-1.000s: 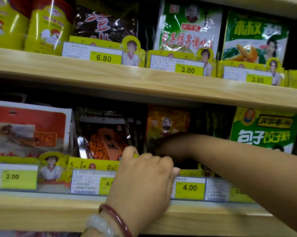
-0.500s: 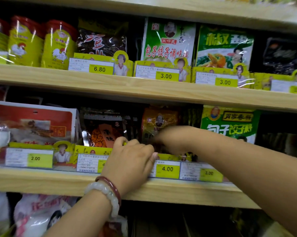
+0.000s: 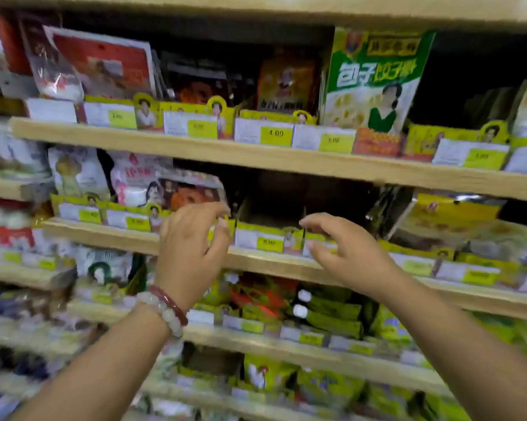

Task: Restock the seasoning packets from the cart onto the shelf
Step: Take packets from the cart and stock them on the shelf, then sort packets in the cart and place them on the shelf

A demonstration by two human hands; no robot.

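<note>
Nearest, two bare forearms reach up and away from the lower corners. The left wrist wears a red bangle (image 3: 170, 302) beside a pale beaded bracelet (image 3: 162, 312). The left hand (image 3: 192, 247) has its grip loosely curled, thumb and fingers apart, holding nothing. The right hand (image 3: 344, 250) is also spread, fingers stretched toward the left, empty.

Both hands hover in front of the middle shelf (image 3: 280, 265), near its row of yellow price tags (image 3: 266, 243). Just beyond them an open cardboard tray (image 3: 271, 214) looks dark inside; whether it holds anything cannot be told. Seasoning packets stand left of it, including a white and pink packet (image 3: 134, 183).

Farther up, the upper shelf (image 3: 256, 158) carries more stock: a tall green packet (image 3: 374, 80), an orange packet (image 3: 286, 80) and a red packet (image 3: 104, 62). The picture is motion-blurred.
</note>
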